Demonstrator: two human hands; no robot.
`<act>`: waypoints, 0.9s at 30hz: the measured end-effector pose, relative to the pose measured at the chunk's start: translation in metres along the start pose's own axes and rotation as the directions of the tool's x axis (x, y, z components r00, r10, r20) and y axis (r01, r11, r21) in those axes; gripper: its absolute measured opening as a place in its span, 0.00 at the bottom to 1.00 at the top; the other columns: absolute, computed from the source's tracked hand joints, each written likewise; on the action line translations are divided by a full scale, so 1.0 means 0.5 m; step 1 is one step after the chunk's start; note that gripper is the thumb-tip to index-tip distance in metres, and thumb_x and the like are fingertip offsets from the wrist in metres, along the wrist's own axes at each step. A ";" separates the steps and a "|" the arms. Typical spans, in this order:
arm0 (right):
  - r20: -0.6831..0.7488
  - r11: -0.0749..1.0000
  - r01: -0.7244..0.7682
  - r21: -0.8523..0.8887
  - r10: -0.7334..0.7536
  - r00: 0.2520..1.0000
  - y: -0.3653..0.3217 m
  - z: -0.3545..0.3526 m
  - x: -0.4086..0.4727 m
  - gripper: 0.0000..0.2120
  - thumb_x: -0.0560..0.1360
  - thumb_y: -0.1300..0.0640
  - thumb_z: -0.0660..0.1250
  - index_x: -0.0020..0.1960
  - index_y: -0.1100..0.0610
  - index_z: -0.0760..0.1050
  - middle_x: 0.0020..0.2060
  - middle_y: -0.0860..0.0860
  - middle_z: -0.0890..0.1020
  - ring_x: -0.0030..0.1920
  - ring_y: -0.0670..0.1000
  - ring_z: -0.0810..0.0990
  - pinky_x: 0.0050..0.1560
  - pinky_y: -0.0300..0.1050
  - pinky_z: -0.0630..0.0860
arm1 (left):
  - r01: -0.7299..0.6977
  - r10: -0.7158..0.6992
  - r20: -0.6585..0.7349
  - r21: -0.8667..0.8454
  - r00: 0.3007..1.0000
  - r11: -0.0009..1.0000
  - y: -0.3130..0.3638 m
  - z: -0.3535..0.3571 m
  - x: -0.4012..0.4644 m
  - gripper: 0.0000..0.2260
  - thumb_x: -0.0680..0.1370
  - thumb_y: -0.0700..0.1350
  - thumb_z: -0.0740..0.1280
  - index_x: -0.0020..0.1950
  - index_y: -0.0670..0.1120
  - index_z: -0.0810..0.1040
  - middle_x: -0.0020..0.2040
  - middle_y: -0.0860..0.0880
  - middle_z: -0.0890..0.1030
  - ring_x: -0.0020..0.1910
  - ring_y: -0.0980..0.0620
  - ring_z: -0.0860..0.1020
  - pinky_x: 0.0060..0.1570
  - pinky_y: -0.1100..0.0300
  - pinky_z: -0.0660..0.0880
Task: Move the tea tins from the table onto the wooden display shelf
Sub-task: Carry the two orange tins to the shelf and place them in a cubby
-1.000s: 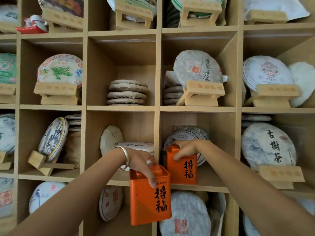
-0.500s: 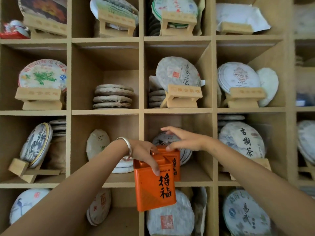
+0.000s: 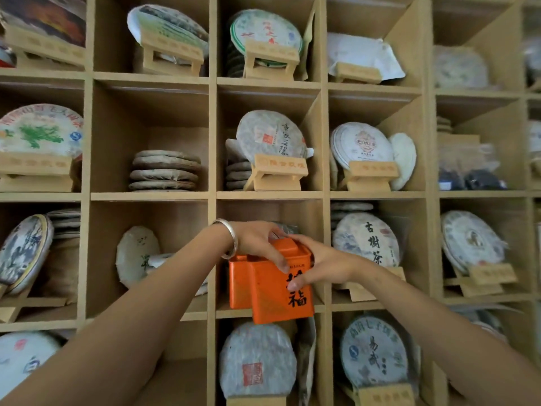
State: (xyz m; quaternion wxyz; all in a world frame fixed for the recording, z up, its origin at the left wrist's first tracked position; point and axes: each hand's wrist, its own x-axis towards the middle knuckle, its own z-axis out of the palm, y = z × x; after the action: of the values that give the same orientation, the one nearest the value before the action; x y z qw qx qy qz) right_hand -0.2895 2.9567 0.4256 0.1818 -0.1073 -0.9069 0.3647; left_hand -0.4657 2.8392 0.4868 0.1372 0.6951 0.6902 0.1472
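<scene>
An orange tea tin point(image 3: 275, 300) with black characters hangs at the front edge of a middle cubby of the wooden display shelf point(image 3: 212, 197). My left hand point(image 3: 260, 244) grips its top from the left. My right hand point(image 3: 319, 265) holds its right side, thumb across the front. A second orange tea tin point(image 3: 238, 282) stands inside that same cubby, just behind and to the left, mostly hidden by the first tin. Behind both, a wrapped tea cake is barely visible.
Every cubby around holds round paper-wrapped tea cakes, some upright on small wooden stands point(image 3: 278, 171), some in flat stacks point(image 3: 165, 171). The cubby to the left has a leaning tea cake point(image 3: 137, 253); the one to the right has a large tea cake point(image 3: 366, 241) on a stand.
My left hand has carried its tin up and right to the cubby mouth, in front of the placed tin. My right hand left the placed tin and took the side of this one.
</scene>
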 end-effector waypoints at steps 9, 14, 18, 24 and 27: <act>-0.248 0.991 -0.108 -0.080 0.085 0.965 0.020 -0.071 -0.038 0.56 0.62 0.53 0.81 0.77 0.47 0.47 0.64 0.50 0.70 0.62 0.50 0.75 0.61 0.49 0.76 | -0.094 0.035 -0.275 -0.205 0.961 0.974 -0.072 0.075 0.000 0.43 0.64 0.55 0.77 0.73 0.50 0.61 0.61 0.52 0.75 0.58 0.54 0.75 0.53 0.58 0.74; -0.237 0.966 -0.190 -0.173 0.146 0.961 0.020 -0.055 -0.018 0.59 0.63 0.52 0.81 0.77 0.47 0.41 0.66 0.49 0.67 0.61 0.50 0.73 0.58 0.46 0.75 | -0.167 0.046 -0.387 -0.286 0.921 0.944 -0.076 0.174 0.052 0.28 0.68 0.45 0.77 0.64 0.48 0.69 0.57 0.50 0.79 0.56 0.50 0.78 0.54 0.57 0.77; -0.258 0.971 -0.204 -0.122 0.168 0.951 0.032 -0.048 0.001 0.48 0.64 0.53 0.79 0.73 0.51 0.51 0.60 0.48 0.73 0.51 0.44 0.77 0.43 0.37 0.77 | -0.192 0.025 -0.389 -0.397 0.921 0.897 -0.096 0.199 0.072 0.23 0.69 0.47 0.76 0.60 0.50 0.72 0.56 0.49 0.81 0.52 0.53 0.81 0.48 0.59 0.79; -0.336 0.985 -0.154 -0.080 0.119 0.934 0.059 -0.030 0.017 0.34 0.65 0.50 0.79 0.66 0.50 0.67 0.52 0.45 0.81 0.51 0.44 0.81 0.49 0.41 0.79 | -0.170 0.007 -0.411 -0.361 0.912 0.917 -0.110 0.183 0.071 0.21 0.71 0.46 0.75 0.59 0.49 0.70 0.55 0.50 0.81 0.51 0.53 0.81 0.48 0.58 0.80; -0.372 0.980 -0.145 -0.137 0.085 0.924 0.061 -0.017 0.011 0.32 0.64 0.48 0.79 0.64 0.47 0.69 0.50 0.41 0.80 0.49 0.40 0.79 0.43 0.34 0.75 | -0.163 0.015 -0.422 -0.316 0.906 0.935 -0.105 0.181 0.067 0.25 0.71 0.46 0.75 0.64 0.49 0.68 0.57 0.51 0.78 0.54 0.54 0.79 0.53 0.57 0.79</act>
State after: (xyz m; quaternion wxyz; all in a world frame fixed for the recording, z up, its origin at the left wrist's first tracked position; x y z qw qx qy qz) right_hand -0.2891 2.9854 0.4113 0.3155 -0.2406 -0.8761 0.2739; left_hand -0.4783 2.8746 0.3836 0.1003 0.6446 0.6340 0.4152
